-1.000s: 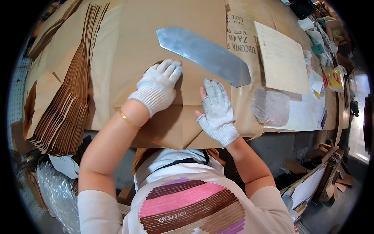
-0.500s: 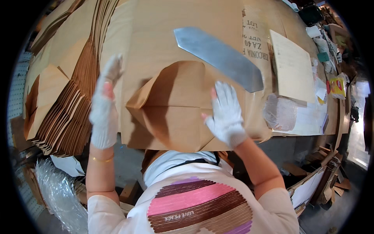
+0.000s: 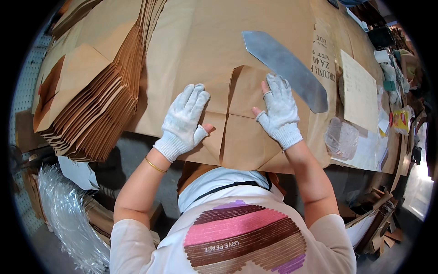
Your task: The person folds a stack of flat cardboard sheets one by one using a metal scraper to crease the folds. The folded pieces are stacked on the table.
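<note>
Folded brown paper piece [image 3: 237, 123] lies flat beneath both gloved palms; its centre crease runs away from the person, between left hand [image 3: 182, 121] and right hand [image 3: 279, 112] (fingers spread, pressing, gripping nothing).

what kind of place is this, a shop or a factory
Most likely a small workshop that makes paper bags by hand. Gloved hands, left hand and right hand, press a folded brown paper sheet, beside a stack of folded bags and a metal blade.
</note>
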Action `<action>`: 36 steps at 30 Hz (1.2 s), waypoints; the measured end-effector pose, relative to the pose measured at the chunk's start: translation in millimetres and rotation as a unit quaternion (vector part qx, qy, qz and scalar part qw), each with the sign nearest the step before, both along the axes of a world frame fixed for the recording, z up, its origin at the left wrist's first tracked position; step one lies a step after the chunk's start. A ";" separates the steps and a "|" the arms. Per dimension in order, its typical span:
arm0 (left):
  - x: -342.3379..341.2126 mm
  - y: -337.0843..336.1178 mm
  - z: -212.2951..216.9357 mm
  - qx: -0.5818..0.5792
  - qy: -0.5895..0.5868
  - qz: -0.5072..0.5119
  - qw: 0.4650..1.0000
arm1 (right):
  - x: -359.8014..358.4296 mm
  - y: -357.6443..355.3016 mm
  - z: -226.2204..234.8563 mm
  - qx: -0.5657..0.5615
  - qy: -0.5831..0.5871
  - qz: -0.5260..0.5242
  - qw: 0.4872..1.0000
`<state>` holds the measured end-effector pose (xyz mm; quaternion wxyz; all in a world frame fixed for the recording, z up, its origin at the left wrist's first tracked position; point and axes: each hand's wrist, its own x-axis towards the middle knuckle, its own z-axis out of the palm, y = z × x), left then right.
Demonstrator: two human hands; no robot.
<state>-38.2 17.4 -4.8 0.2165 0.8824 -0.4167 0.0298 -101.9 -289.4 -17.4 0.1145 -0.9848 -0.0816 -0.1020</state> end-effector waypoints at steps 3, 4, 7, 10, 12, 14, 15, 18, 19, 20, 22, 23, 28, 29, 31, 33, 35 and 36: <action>-4.3 -4.2 0.1 0.016 -0.003 0.013 1.000 | -0.3 0.7 1.3 -0.008 -0.001 -0.002 1.000; -5.4 -6.5 1.7 0.028 -0.002 0.023 0.999 | 0.2 1.3 1.5 -0.007 0.001 -0.002 1.000; -9.9 -18.0 9.1 0.063 0.003 0.049 0.997 | 1.6 0.1 4.0 0.008 -0.014 0.002 1.000; -13.3 -25.6 11.7 0.087 0.001 0.064 0.994 | -1.5 -22.6 -5.3 0.149 -0.004 0.017 0.989; -13.0 -25.4 9.1 0.099 -0.016 0.063 0.993 | 4.0 -47.7 -5.8 0.312 -0.014 -0.124 0.942; -13.9 -27.5 10.4 0.103 -0.014 0.065 0.992 | 9.6 -69.8 8.4 0.258 0.000 -0.254 0.932; -13.1 -29.7 11.9 0.105 -0.015 0.067 0.992 | 17.0 -82.3 27.1 0.120 0.014 -0.307 0.944; 3.5 -46.6 13.8 0.085 -0.008 0.000 0.996 | 29.7 -96.3 53.5 0.004 0.194 -0.338 0.921; 10.7 -55.6 13.6 0.071 -0.010 -0.016 0.997 | 30.0 -94.4 58.7 -0.003 0.219 -0.348 0.911; 18.6 -67.1 13.1 0.057 -0.013 -0.033 0.998 | 26.7 -94.6 54.1 0.023 0.149 -0.364 0.919; 28.1 -83.6 11.4 0.035 -0.023 -0.049 0.998 | 29.4 -94.9 55.5 0.043 0.082 -0.401 0.912; 31.7 -88.0 12.6 0.024 -0.024 -0.042 0.999 | 30.7 -94.1 57.9 0.053 0.049 -0.416 0.906; 13.7 -75.2 -11.9 0.056 -0.131 0.083 0.986 | -14.7 -58.1 73.9 0.354 0.053 -0.213 0.909; 8.4 -53.0 -27.5 -0.103 -0.056 0.073 0.990 | -24.0 -47.1 67.9 0.395 0.096 -0.137 0.903; -9.0 -31.2 22.4 0.128 0.019 0.093 0.987 | -33.4 -32.0 47.6 0.251 0.183 -0.215 0.926; -29.7 5.9 20.8 0.113 -0.036 0.202 0.972 | -31.6 -29.9 34.7 0.204 0.158 -0.210 0.943; -39.2 20.5 17.5 0.063 -0.029 0.184 0.981 | -24.5 -25.5 28.4 0.190 0.139 -0.200 0.951; -35.1 18.1 27.4 0.016 0.003 0.112 0.994 | -18.2 -21.4 30.3 0.191 0.141 -0.187 0.953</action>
